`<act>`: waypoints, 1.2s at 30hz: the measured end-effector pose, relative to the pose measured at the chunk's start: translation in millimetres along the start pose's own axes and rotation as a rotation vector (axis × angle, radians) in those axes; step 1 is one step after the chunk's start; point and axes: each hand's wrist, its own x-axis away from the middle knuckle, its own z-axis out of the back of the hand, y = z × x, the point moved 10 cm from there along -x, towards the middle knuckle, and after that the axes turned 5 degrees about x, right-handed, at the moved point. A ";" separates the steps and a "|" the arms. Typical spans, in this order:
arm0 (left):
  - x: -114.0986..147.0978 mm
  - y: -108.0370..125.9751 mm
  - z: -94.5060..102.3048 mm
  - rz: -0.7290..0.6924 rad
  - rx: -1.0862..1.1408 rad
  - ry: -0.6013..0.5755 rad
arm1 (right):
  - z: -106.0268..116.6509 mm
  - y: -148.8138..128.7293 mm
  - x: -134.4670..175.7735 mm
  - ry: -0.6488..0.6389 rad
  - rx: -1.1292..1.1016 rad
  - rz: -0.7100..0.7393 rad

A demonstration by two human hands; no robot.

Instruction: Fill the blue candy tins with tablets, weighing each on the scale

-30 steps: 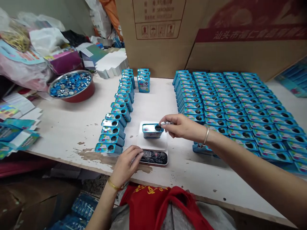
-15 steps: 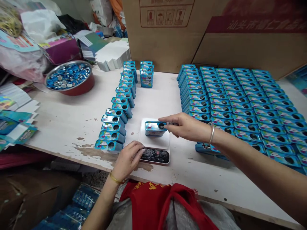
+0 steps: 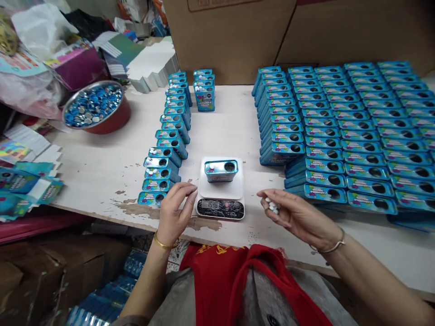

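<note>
A blue tin (image 3: pixel 220 171) with a round hole in its top stands on the white plate of a digital scale (image 3: pixel 220 194). A white candy (image 3: pixel 211 166) lies on the tin's lid. The scale's lit display shows digits like 1546; the decimal point is unclear. My left hand (image 3: pixel 175 208) is just left of the scale, thumb and fingers slightly apart with nothing visible between them. To the scale's right, my right hand (image 3: pixel 295 217) is palm-up, its curled fingers holding several small white candies (image 3: pixel 272 207) above the table.
A row of blue tins (image 3: pixel 170 136), some with white candies on top, runs along the left. Dense rows of tins (image 3: pixel 340 131) fill the right side. A metal bowl (image 3: pixel 118 108) of round blue and silver lids stands back left. A large cardboard box (image 3: pixel 231 45) closes off the back.
My right hand has moved from the tin's hole to the right and turned palm-up, showing candies. My left hand has drawn off the scale's edge. The display digits changed; the view tipped down.
</note>
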 end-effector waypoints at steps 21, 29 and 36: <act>-46.0 47.3 -67.2 -0.299 -0.273 -0.213 | 22.7 89.8 -7.7 0.060 -0.242 -0.039; -48.8 36.1 -40.3 -0.212 -0.313 -0.013 | 21.5 91.1 -10.7 0.047 -0.281 -0.029; -64.6 35.9 -62.2 -0.215 -0.473 -0.234 | 22.0 88.1 -14.7 0.013 -0.287 -0.002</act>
